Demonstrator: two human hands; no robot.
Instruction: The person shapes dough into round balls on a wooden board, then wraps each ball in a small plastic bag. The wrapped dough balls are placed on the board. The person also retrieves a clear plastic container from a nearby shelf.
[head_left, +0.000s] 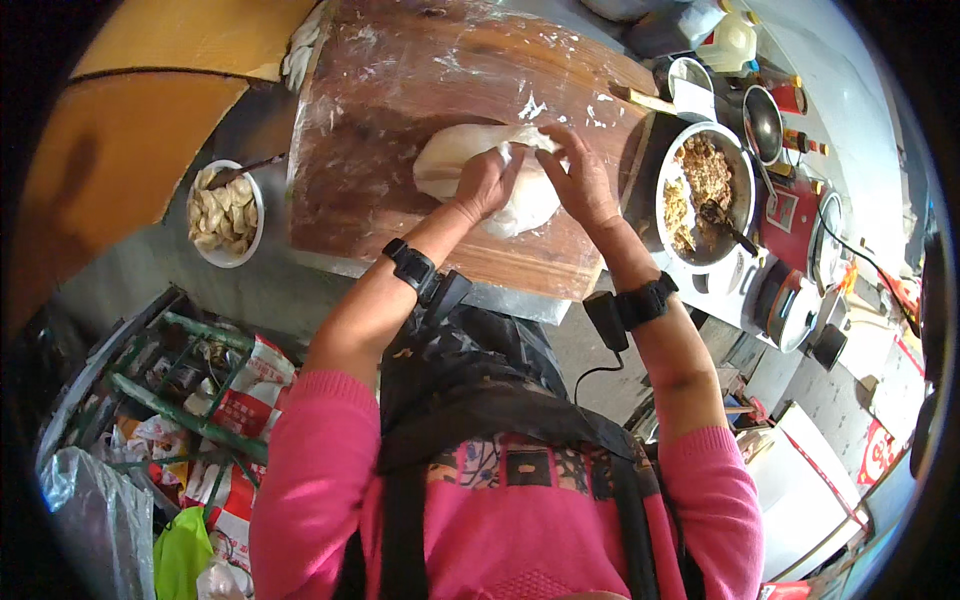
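A large pale lump of dough (450, 154) lies on a floured wooden board (360, 172) in front of me. My left hand (487, 178) rests on its middle, with the fingers closed on a bit of the dough's upper part. Just to the right, my right hand (579, 176) reaches over the dough's right side with bent fingers, its fingertips near the left ones. Whether the right fingers pinch dough is not clear. White flour patches (532, 106) mark the board beyond the dough.
Left of the board stands a white bowl of dumplings (225, 214) with a utensil. To the right are a large bowl of chopped filling (705, 191) with a spoon, bottles (731, 41), a wok-like pan (763, 124) and a lidded pot (791, 311). A green metal rack (187, 412) holds bags at lower left.
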